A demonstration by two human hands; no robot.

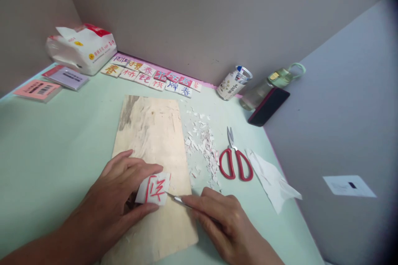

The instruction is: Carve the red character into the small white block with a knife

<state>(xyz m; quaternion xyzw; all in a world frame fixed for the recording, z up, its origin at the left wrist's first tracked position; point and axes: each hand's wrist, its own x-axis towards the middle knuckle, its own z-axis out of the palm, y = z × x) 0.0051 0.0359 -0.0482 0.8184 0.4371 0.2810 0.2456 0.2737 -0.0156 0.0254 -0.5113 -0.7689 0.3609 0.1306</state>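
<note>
A small white block with a red character on its face is over the lower part of a wooden board. My left hand grips the block by its upper and lower edges, thumb below and fingers above. In my right hand is a thin metal carving knife, held like a pen. Its tip meets the block's face near the right side of the red character. White shavings lie scattered on the green table to the right of the board.
Red-handled scissors and a crumpled tissue lie on the right. Behind them stand a can, a bottle and a leaning phone. Several character tiles, a tissue pack and two packets are at the back left.
</note>
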